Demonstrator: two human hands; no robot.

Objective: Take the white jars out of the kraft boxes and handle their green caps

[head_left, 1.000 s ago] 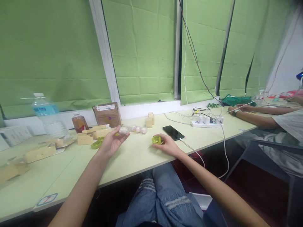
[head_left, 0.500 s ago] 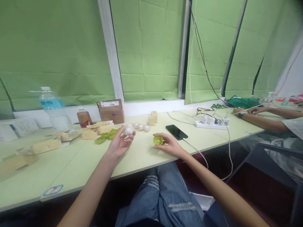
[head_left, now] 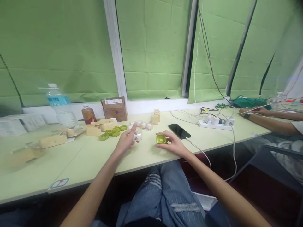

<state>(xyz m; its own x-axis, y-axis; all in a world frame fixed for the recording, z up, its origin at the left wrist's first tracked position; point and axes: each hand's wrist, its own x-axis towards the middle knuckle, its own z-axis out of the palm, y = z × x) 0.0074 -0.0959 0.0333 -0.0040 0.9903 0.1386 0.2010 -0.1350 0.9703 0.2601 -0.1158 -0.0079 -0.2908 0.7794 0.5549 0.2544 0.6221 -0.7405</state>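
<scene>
My left hand (head_left: 127, 138) is closed around a small clear plastic case (head_left: 138, 135), thumb on top, with the case's far side turned to the right. My right hand (head_left: 174, 144) grips a small yellow-green square case (head_left: 160, 139) between thumb and fingers; its hollow side faces me. A gap separates the two held pieces, and both are just above the table. Behind my left hand lie several round whitish pieces (head_left: 149, 126), partly covered by the fingers. Several more yellow-green case pieces (head_left: 115, 132) lie to the left of that hand.
Small tan boxes (head_left: 155, 119) stand behind my hands. A phone (head_left: 179, 131) on a white cable lies to the right, before a power strip (head_left: 215, 124). Opened cartons (head_left: 53, 141), a drink bottle (head_left: 88, 114) and a large water bottle (head_left: 59, 105) are left. Another person's arms (head_left: 267, 121) rest far right.
My left hand has rolled from palm up to thumb on top, turning the clear case toward the right hand. My right hand still holds the green case. The view has shifted slightly.
</scene>
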